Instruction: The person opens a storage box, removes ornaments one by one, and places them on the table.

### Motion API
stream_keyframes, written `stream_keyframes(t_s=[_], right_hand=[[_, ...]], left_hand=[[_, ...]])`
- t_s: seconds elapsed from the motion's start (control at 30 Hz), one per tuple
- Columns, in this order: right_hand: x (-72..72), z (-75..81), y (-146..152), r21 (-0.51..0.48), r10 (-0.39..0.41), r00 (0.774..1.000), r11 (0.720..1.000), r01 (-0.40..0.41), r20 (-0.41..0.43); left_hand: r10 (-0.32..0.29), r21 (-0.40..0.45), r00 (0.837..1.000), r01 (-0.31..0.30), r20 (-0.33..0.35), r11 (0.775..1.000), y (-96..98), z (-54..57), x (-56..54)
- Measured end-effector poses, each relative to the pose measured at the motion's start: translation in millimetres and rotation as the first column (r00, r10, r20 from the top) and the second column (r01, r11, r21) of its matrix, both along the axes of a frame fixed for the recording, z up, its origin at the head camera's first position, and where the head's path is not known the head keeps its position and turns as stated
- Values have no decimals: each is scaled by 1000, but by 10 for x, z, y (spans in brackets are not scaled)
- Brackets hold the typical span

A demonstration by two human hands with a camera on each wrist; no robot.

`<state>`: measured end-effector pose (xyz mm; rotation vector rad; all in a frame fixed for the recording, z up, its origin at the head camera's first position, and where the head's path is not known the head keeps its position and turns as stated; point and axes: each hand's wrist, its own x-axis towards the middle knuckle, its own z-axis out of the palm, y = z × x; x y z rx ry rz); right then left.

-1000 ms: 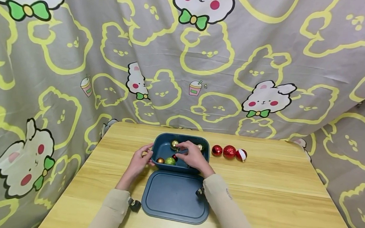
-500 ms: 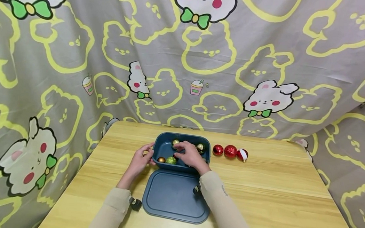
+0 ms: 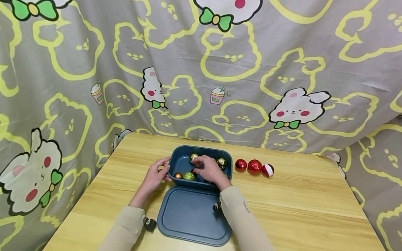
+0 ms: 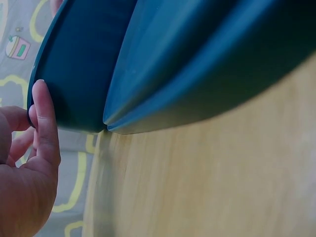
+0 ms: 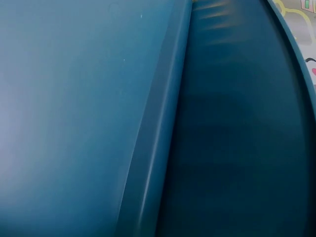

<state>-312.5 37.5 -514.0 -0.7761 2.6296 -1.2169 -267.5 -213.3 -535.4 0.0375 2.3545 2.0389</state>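
Note:
A dark blue box [image 3: 201,148] stands uncovered, with its matching lid [image 3: 195,217] flat in front of it. My left hand [image 3: 154,173] pinches the box's left rim; in the left wrist view its fingers [image 4: 45,116] lie along the outer wall. My right hand [image 3: 210,170] reaches inside, index finger right at a gold bauble [image 3: 193,156] and thumb close to a small dark red bauble [image 3: 193,171]. A gap shows between thumb and index finger. Also in the box are a second gold bauble [image 3: 221,163], a green glitter bauble [image 3: 189,176] and a copper bauble [image 3: 178,176].
Two red baubles, one shiny [image 3: 240,165] and one glittery [image 3: 255,167], sit in a row right of the box with a red-and-white bauble [image 3: 268,170]. The wooden table [image 3: 303,208] ends at a patterned curtain [image 3: 232,119] behind.
My right hand has shifted slightly inside the box, and the gold bauble at the right shows more fully. My left hand keeps its hold on the rim.

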Motion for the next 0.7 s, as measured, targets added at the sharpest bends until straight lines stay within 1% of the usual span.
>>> stream_keyframes(t_s=[0.1,0.27,0.47,0.7], right_hand=[[-15,-5,-17,18,1,1000,1000,-2,4],[-42,-10,-41,76,21,1000,997,-22,19],[-73,-39,-34,138,37,999,990,-37,6],[-112,-88,-21,171,37,999,985,-34,-9]], left_hand=[[-6,-2,1000,6,-4,1000,0,-3,-2],[-14,3,1000,14,-10,1000,-6,-16,-19],[-15,4,1000,15,-20,1000,-10,-14,-24],[-12,6,1000,13,-18,1000,-12,-19,-16]])
